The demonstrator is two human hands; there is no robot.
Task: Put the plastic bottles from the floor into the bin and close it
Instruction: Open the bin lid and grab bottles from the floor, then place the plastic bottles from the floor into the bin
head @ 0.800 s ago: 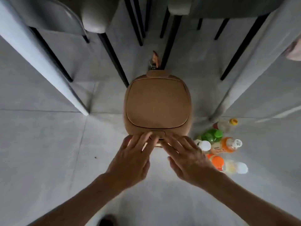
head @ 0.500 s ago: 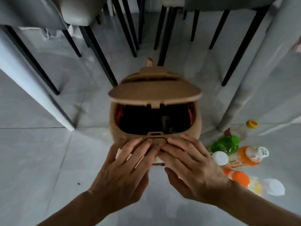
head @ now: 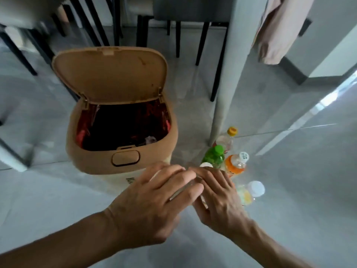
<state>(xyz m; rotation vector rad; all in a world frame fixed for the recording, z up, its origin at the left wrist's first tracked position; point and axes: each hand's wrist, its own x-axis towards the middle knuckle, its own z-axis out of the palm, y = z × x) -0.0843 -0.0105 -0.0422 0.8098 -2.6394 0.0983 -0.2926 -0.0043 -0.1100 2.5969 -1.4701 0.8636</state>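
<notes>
The tan bin [head: 92,161] stands on the floor with its lid [head: 110,74] swung up and a red liner inside. To its right stands a cluster of plastic bottles: a yellow-capped clear one [head: 227,140], a green one [head: 214,156], an orange one with a white cap [head: 234,165], and a pale one with a white cap [head: 249,192]. Another white cap [head: 206,165] peeks out above my fingers. My left hand [head: 154,202] and right hand [head: 218,196] hover side by side, fingers spread, in front of the bin. The right hand covers part of the cluster.
A pale table leg [head: 222,105] rises just behind the bottles. Black chair legs [head: 216,78] stand behind the bin, and more on the left. A pink cloth [head: 278,31] hangs at the upper right. Grey tiled floor spreads left and right.
The lid went from shut to fully upright after my fingers pressed the front button. Both hands left the bin and moved right, over the bottles.
</notes>
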